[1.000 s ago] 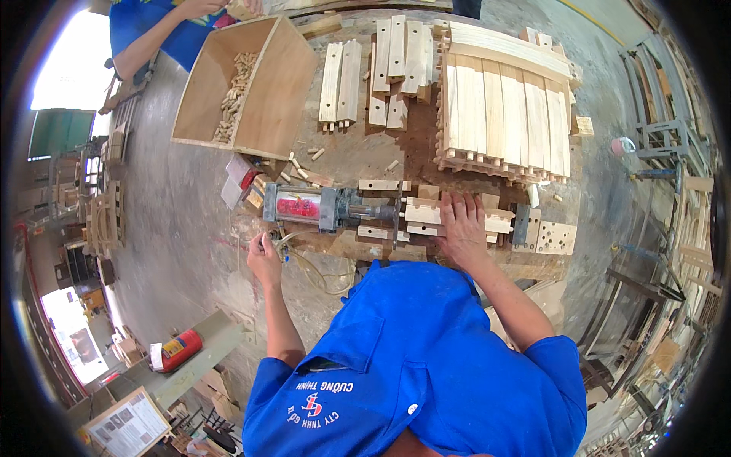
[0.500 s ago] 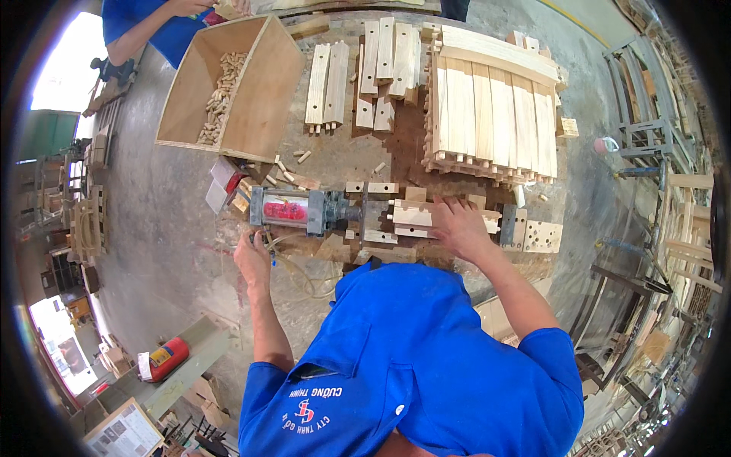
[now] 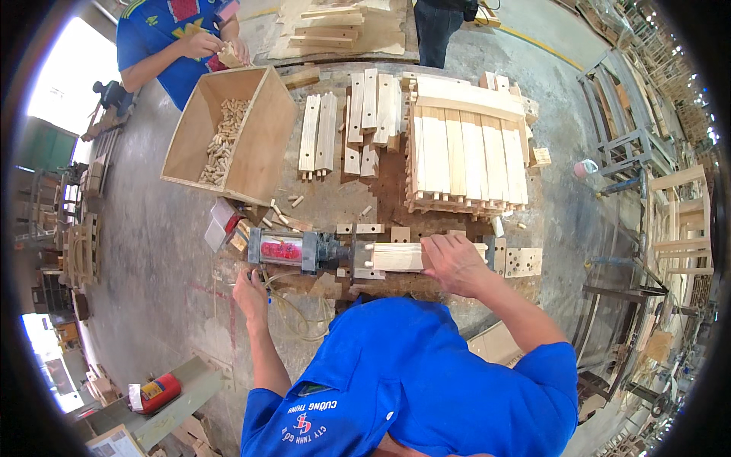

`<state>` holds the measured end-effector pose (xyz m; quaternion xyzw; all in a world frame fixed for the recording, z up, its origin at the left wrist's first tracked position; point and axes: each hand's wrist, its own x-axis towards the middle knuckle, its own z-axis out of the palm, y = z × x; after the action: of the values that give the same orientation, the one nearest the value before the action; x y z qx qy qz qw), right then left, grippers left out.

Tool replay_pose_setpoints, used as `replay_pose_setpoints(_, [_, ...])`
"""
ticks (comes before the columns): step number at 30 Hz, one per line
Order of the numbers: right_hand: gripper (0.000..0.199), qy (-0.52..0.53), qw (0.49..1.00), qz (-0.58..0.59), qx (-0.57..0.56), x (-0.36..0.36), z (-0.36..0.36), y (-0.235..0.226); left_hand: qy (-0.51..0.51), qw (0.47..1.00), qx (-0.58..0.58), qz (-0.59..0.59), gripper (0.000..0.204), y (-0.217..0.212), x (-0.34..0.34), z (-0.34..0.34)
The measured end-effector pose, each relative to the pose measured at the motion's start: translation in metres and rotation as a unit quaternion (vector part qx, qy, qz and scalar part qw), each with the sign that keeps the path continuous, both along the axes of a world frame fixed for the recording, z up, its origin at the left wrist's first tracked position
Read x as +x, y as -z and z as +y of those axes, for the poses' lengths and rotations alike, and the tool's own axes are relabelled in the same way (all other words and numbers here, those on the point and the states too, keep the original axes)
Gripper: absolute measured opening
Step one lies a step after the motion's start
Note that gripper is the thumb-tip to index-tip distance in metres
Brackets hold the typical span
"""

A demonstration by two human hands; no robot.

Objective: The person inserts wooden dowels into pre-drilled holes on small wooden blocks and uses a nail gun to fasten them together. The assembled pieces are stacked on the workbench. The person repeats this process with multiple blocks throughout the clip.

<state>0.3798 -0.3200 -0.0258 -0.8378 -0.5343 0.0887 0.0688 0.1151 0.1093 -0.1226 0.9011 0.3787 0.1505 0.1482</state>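
Note:
My right hand [image 3: 455, 265] is closed over the right part of a pale wooden piece [image 3: 397, 257] with dowel pegs sticking out of its ends. The piece lies in a jig between a dark metal plate [image 3: 352, 255] and a drilled block [image 3: 524, 262]. Left of that plate is a pneumatic cylinder [image 3: 282, 250] with a clear body and red inside. My left hand [image 3: 250, 295] is at the cylinder's lower left corner, fingers curled; what they grip is hidden. Thin clear hoses [image 3: 293, 316] hang beside it.
A plywood box [image 3: 263, 129] of wooden dowels stands at the far left, with loose dowels near it. Drilled strips [image 3: 317, 133] and a large stack of pegged slats [image 3: 468, 152] lie behind the jig. A co-worker in blue [image 3: 156, 57] handles a wooden part beyond the box.
The view has tilted up, showing more of the co-worker and far table. The wooden piece under my right hand now shows a broad flat face instead of a stepped side. My left hand stays by the cylinder.

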Motion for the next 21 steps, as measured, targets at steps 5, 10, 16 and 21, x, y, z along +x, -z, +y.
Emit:
replay_pose_setpoints(5, [0.065,0.089,0.994,-0.06,-0.034,0.061,0.004,-0.081,-0.026,1.0,-0.007,0.008,0.017,-0.004,0.004,-0.005])
replay_pose_setpoints(10, [0.065,0.071,0.966,-0.249,0.01,0.162,0.004,-0.096,-0.017,1.0,-0.005,-0.026,0.017,-0.012,0.005,-0.01])
replay_pose_setpoints(16, [0.064,0.088,0.966,-0.239,-0.029,0.205,0.02,-0.085,-0.047,0.998,-0.02,-0.036,0.017,-0.013,0.007,-0.011])
replay_pose_setpoints(21, [0.067,0.076,0.967,-0.242,-0.01,0.213,0.021,-0.076,-0.053,0.998,-0.024,-0.035,0.016,-0.011,0.006,-0.011])
